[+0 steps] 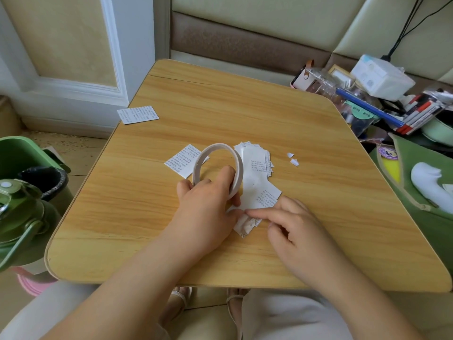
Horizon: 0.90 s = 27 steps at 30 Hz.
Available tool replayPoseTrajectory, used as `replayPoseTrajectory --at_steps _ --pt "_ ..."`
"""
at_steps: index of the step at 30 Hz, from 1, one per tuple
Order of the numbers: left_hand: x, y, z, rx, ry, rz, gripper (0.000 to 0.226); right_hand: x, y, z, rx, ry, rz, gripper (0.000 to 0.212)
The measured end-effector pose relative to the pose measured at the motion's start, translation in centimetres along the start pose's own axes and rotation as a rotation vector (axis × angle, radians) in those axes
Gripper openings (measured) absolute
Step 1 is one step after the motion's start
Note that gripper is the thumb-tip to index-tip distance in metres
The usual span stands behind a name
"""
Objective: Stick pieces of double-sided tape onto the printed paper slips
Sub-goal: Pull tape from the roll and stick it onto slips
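A light wood-grain table with rounded corners is seen. On it are laid a printed sheet at the far left edge, another printed slip, a fanned pile of slips mid-table, and two small paper scraps.

A home sitting corner — padded bench seat, small wooden table, green bin.

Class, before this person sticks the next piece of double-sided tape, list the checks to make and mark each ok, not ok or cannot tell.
1. White ring-shaped roll of double-sided tape gripped by left hand: ok.
2. Right hand forefinger presses the printed white paper slip: ok.
3. Tape end pulled free: cannot tell.
4. Fanned pile of printed slips within reach: ok.
5. Light wooden table has bare space: ok.
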<state>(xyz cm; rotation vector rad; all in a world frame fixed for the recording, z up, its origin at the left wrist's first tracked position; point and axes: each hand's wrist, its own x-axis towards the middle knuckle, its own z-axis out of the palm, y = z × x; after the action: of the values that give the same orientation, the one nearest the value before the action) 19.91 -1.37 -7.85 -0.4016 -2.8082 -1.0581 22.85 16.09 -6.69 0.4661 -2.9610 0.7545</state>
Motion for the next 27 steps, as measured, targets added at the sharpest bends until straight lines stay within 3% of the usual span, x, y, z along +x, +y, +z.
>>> replayPoseTrajectory --at_steps 9,12,15,21,27 --pt "0.0 -0.8 -0.8 -0.008 -0.082 0.025 0.039 0.9 0.1 -0.9 0.351 -0.131 0.248 0.049" --pt "0.0 -0.8 -0.8 -0.009 -0.078 0.032 0.040 1.2 0.0 -1.0 0.455 -0.074 0.311 0.038" --pt "0.0 -0.8 -0.8 -0.022 -0.078 0.037 0.041 1.5 0.2 -0.9 0.514 0.088 0.422 0.024" --pt "0.0 -0.7 -0.9 -0.042 -0.076 0.031 0.040 2.2 0.1 -1.2 0.116 0.188 0.257 0.015" --pt "-0.1 -0.5 -1.1 -0.058 -0.057 0.007 0.050 2.8 0.1 -1.0 -0.045 0.049 0.304 0.033"
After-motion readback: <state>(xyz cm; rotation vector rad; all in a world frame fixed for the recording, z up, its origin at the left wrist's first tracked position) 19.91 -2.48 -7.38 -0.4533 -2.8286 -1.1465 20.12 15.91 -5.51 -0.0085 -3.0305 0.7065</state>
